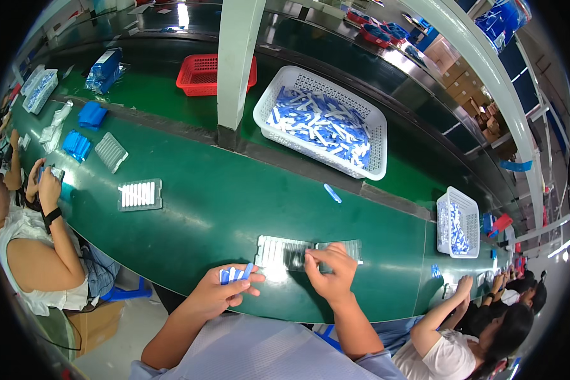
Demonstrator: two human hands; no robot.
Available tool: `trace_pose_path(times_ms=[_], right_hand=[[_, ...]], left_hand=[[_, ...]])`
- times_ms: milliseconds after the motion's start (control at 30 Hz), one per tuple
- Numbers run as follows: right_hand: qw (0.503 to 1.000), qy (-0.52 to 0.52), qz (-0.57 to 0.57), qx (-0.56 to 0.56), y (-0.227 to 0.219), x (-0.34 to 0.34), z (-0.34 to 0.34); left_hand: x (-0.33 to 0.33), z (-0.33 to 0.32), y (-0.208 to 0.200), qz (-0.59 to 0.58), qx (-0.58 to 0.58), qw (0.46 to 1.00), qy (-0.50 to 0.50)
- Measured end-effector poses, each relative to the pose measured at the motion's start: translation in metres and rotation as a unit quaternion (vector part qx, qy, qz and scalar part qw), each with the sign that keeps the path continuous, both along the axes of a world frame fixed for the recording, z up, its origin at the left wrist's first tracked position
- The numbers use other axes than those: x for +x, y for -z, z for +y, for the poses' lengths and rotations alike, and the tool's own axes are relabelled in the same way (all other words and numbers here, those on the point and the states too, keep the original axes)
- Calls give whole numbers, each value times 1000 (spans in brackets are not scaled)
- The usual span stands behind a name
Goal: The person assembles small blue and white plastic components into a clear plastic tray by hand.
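My left hand (225,288) is closed around several small blue-and-white plastic sticks (234,275), fanned side by side just left of a clear slotted plastic tray (273,252). White pieces seem to lie in the left slots of that tray, though glare blurs them. Over the tray's right end hovers my right hand (333,271), thumb and fingers pinched; what they hold, if anything, cannot be made out. A second clear tray (353,248) lies partly hidden behind this hand. One loose blue-and-white stick (332,193) rests farther back on the green table (215,215).
A white basket (367,168) heaped with sticks stands beyond a post (234,76), near a red basket (199,60). A filled tray (139,195), blue packs (77,145) and a co-worker (41,266) are at left. Another basket (446,244) and co-workers (446,342) are at right.
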State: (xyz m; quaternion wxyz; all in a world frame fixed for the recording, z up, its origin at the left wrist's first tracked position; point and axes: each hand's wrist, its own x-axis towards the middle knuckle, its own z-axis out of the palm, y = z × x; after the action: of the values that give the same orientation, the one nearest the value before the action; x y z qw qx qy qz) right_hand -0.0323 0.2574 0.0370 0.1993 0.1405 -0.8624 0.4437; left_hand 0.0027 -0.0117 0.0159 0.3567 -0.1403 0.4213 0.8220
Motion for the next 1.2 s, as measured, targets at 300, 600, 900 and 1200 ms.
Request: trace_pose_path(times_ms=[300, 600, 900, 1200], right_hand=[[931, -121, -345, 14, -9, -37, -1], [966, -115, -189, 136, -6, -42, -11], [940, -214, -257, -65, -4, 4, -34], [997, -16, -19, 77, 9, -13, 8]], left_hand=[[-1, 3, 0, 9, 30, 999, 8], [1, 5, -6, 0, 20, 1000, 2], [-5, 11, -2, 19, 6, 996, 83], [-1, 6, -6, 39, -12, 998, 40]])
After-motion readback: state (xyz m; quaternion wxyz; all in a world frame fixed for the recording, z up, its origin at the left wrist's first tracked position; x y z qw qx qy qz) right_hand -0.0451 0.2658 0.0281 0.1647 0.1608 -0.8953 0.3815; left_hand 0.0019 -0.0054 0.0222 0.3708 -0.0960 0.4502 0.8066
